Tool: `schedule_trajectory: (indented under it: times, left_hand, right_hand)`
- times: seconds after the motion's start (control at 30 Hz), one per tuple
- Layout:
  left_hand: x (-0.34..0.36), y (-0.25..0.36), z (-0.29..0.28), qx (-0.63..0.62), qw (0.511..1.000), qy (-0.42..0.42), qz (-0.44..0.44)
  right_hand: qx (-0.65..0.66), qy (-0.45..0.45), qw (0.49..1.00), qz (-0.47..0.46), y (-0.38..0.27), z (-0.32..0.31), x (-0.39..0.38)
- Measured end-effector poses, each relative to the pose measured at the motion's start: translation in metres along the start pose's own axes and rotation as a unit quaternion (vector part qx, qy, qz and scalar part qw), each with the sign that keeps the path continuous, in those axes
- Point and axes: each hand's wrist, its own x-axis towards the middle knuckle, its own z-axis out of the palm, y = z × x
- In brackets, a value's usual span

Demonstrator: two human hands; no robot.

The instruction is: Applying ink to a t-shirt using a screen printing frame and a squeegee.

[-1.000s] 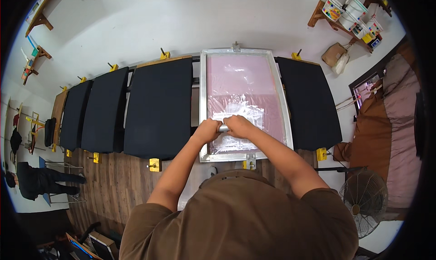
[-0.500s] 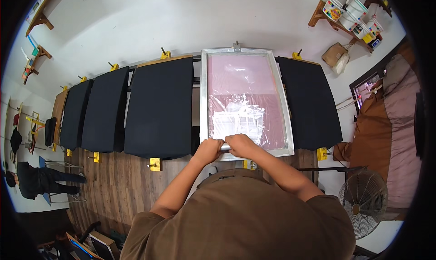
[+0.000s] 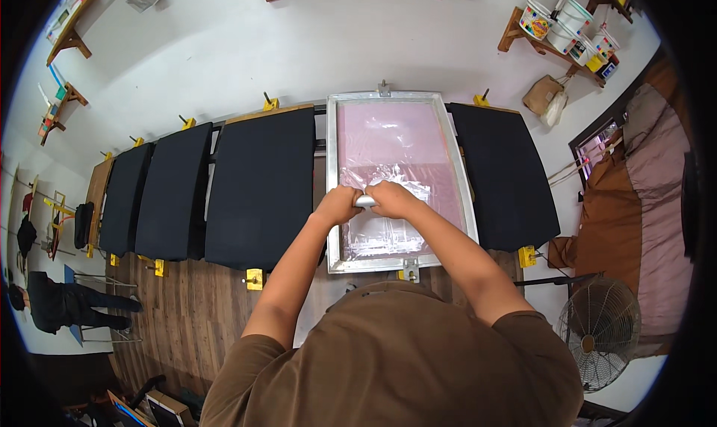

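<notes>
A screen-printing frame (image 3: 333, 166) with a silver metal rim and pinkish mesh (image 3: 388, 132) lies in front of me. Both hands grip a pale-handled squeegee (image 3: 365, 201) above the middle of the mesh. My left hand (image 3: 340, 203) is closed round its left part, and my right hand (image 3: 390, 198) round the right. Fingers hide most of the tool, and its blade is out of sight. Shiny, wrinkled reflections cover the mesh around and below my hands. Black fabric panels lie on boards on either side, one (image 3: 261, 188) at left and another (image 3: 504, 177) at right.
Yellow clamps (image 3: 255, 279) line the boards' edges. A standing fan (image 3: 600, 334) is at lower right, near a brown and mauve cloth (image 3: 620, 225). Wall shelves hold white tubs (image 3: 573, 16). Far left, another person (image 3: 56, 304) stands on the wooden floor (image 3: 194, 300).
Both hands have pushed the squeegee away from me, from the frame's near edge to mid-mesh, and my arms are straighter. The view has shifted slightly.
</notes>
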Motion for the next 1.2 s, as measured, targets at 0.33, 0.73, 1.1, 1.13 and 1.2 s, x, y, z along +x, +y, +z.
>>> schedule_trajectory:
  times: [0.33,0.73,1.1,1.13,1.2]
  left_hand:
    - [0.005,-0.013,0.022,0.005,1.000,0.015,-0.019]
    - [-0.045,0.008,0.062,0.023,0.994,0.109,0.021]
    - [-0.100,0.032,0.084,0.023,0.989,0.134,0.057]
    - [-0.104,0.034,0.087,0.029,0.988,0.139,0.055]
    - [-0.110,0.040,0.088,0.027,0.988,0.141,0.056]
  right_hand:
    - [-0.004,0.008,1.000,-0.011,0.013,0.015,0.007]
    - [-0.026,0.064,0.997,-0.020,-0.009,0.061,-0.036]
    - [-0.029,0.106,0.993,-0.042,-0.032,0.097,-0.084]
    - [-0.028,0.107,0.993,-0.048,-0.032,0.100,-0.088]
    - [-0.027,0.107,0.992,-0.054,-0.034,0.101,-0.093]
